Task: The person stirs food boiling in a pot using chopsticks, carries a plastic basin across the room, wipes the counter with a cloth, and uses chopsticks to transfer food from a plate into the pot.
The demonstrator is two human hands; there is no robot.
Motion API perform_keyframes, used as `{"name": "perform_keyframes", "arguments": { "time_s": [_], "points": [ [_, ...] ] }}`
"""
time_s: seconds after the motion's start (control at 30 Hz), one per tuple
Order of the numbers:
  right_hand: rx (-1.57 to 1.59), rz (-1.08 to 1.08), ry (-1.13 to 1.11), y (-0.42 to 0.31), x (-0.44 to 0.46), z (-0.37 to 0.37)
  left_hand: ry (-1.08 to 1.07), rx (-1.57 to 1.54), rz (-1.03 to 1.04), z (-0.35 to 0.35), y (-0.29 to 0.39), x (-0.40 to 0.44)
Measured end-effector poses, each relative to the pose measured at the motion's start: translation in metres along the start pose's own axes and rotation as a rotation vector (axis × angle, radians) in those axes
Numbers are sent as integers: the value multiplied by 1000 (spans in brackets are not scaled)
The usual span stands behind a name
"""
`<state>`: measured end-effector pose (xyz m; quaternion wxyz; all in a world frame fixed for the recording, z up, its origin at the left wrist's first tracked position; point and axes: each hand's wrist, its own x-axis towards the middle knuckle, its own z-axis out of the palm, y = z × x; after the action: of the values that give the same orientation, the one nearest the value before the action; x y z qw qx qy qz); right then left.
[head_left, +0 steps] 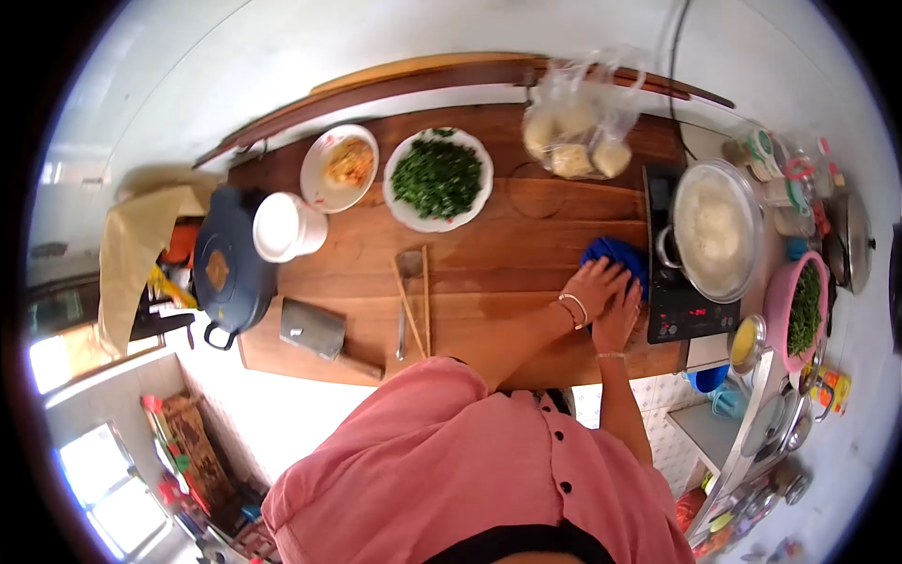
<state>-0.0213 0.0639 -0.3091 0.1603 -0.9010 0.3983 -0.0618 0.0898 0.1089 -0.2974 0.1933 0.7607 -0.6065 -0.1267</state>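
Note:
A bunched blue cloth [613,251] lies on the wooden tabletop, close to the left edge of the black induction cooker [693,315]. My left hand [596,286], with a light bracelet at the wrist, reaches across and grips the top of the cloth. Right beside it, my right hand [617,318] presses on the cloth from the near side, its fingers partly overlapping the left ones. Part of the cloth is hidden under both hands. A steamer pot [719,230] with pale contents stands on the cooker, just right of the hands.
A plate of chopped greens [437,179], a bowl [338,169], a white tub [289,227] and a bag of dough-like lumps [575,141] stand farther back. A cleaver [313,327], chopsticks [427,301] and a dark electric pan [230,268] are left. A pink basin [780,301] sits right.

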Motion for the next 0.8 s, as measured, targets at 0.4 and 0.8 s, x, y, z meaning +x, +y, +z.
{"name": "perform_keyframes", "arguments": {
  "time_s": [0.4, 0.8],
  "points": [
    [47, -411, -8, -137, -30, 53, 79, 62, -355, -51, -82, -144],
    [122, -726, -194, -183, -70, 71, 235, 1, -646, -50, -79, -225]
  ]
}}
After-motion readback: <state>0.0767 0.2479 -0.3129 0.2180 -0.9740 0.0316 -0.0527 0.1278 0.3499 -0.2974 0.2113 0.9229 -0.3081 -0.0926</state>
